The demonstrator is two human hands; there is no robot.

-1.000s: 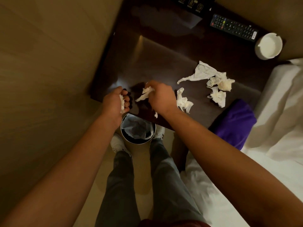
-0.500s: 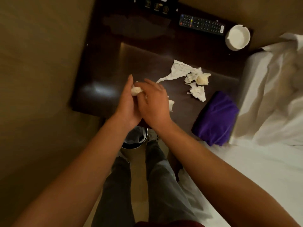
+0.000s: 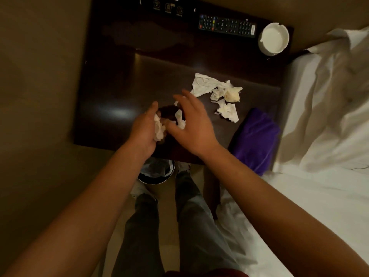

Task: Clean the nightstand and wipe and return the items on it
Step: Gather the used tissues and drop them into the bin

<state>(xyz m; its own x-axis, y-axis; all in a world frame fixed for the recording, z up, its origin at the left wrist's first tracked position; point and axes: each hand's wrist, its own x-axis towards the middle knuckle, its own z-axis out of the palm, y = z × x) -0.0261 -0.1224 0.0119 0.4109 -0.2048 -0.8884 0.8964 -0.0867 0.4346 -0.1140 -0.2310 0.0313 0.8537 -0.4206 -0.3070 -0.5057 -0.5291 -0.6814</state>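
Over the front edge of the dark nightstand, my left hand is cupped around a wad of crumpled white tissue. My right hand hovers beside it with fingers spread, and a small tissue scrap shows under its fingers. More crumpled tissues lie on the nightstand to the right of my hands. A black remote control and a white ashtray sit along the back edge. A folded purple cloth rests at the nightstand's front right corner.
A round bin with a dark liner stands on the floor under the nightstand's front edge, between my hands and my legs. A bed with white sheets borders the right side. A dark control panel sits at the back.
My hands moved from the front edge above the bin, came together around tissue, and the right hand has now opened and pulled slightly away. The left keeps the gathered tissue.
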